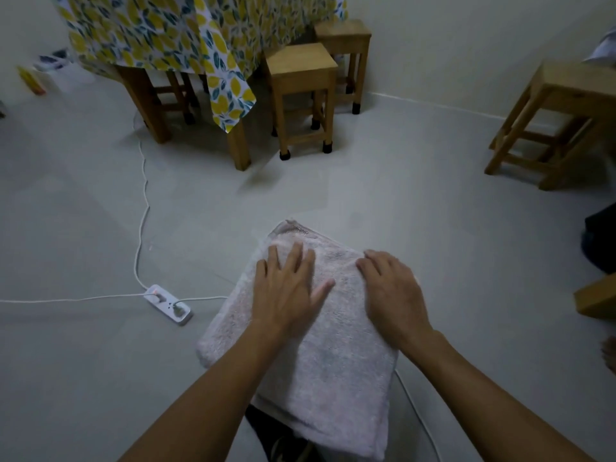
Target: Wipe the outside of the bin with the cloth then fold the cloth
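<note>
A pale pink terry cloth lies folded into a thick rectangle in front of me, raised off the floor on something dark that it mostly hides. My left hand rests flat on its far half, fingers spread. My right hand lies palm down on the cloth's right side, fingers bent toward its right edge. Neither hand grips anything. A dark shape shows under the cloth's near edge; I cannot tell whether it is the bin.
A white power strip with cables lies on the grey floor to the left. Farther back stand a table with a lemon-print tablecloth and two wooden stools. Another stool stands at the right.
</note>
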